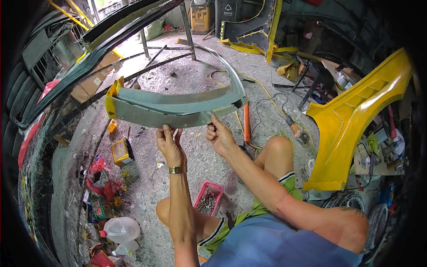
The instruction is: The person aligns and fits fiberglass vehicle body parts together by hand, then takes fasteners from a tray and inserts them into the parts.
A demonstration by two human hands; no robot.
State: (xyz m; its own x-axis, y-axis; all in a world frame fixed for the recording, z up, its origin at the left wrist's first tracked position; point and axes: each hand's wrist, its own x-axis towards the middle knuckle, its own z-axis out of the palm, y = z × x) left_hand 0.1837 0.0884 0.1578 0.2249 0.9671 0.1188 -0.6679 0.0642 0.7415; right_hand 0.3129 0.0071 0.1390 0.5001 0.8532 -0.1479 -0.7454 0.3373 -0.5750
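A long curved vehicle body panel [178, 119], grey-green with a yellow left end and a thin strip curving away from its right end, is held up in front of me. My left hand [170, 144], below a gold-coloured wristwatch [178, 170], pinches the panel's lower edge near its middle. To its right, my right hand [219, 137] grips the same edge, its thumb pressed against the panel's near face and its other fingers curled. Behind the panel's right end, an orange bar [247, 122] points down toward my knee.
A yellow fender [351, 129] stands on the right. An angle grinder [296, 130] lies on the concrete floor [147, 178] with its yellow cord. Below my hands is a pink basket of bolts [209, 200]. Plastic jugs [122, 230] stand lower left; a metal stand [187, 31] rises behind.
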